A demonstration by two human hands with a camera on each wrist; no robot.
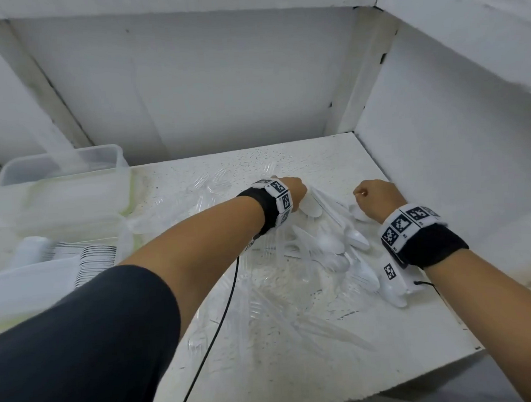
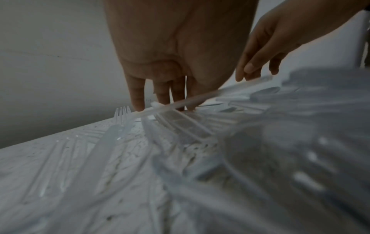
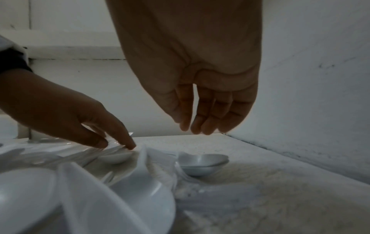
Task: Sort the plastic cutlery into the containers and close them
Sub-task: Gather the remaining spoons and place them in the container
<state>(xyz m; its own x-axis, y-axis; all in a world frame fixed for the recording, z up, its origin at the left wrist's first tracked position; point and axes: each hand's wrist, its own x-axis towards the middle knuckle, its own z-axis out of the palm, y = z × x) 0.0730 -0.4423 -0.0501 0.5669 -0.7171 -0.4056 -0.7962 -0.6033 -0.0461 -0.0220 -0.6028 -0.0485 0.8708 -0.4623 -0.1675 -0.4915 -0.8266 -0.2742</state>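
Note:
White and clear plastic cutlery (image 1: pixel 329 249) lies heaped over the speckled white table (image 1: pixel 317 157). My left hand (image 1: pixel 297 188) reaches into the far end of the heap. Its thumb and index finger pinch a white spoon (image 1: pixel 310 206) at the bowl (image 3: pixel 117 156). In the left wrist view the fingers (image 2: pixel 138 95) point straight down and the spoon's handle (image 2: pixel 220 91) crosses in front of them. My right hand (image 1: pixel 372 194) hovers to the right near the side wall. Its fingers (image 3: pixel 202 120) hang loose and hold nothing, above another white spoon (image 3: pixel 202 164).
Clear plastic containers (image 1: pixel 63 163) stand at the table's left. The nearer container (image 1: pixel 97 261) holds stacked cutlery. A white wall (image 1: pixel 442 165) closes the right side and another wall the back. A black cable (image 1: pixel 227 312) runs under my left forearm. Clear forks (image 2: pixel 120 114) lie by the left hand.

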